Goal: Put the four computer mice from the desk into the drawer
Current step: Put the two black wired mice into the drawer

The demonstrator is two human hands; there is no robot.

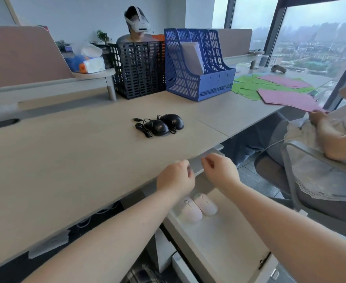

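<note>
Two black wired mice lie side by side on the desk [66,156], the left black mouse [157,127] with its coiled cable beside the right black mouse [173,121]. Below the desk edge the white drawer [225,242] stands pulled out. Inside it rest two pale pink mice, one [191,211] next to the other [206,204], partly hidden by my left wrist. My left hand [176,178] and my right hand [221,170] hover over the drawer at the desk's front edge. Both hold nothing, with fingers loosely curled and apart.
A black mesh file rack [139,70] and a blue file rack [196,66] stand at the back. Pink and green paper sheets [280,88] lie at the right, where a seated person's hand [318,117] holds one. Another person sits behind the racks.
</note>
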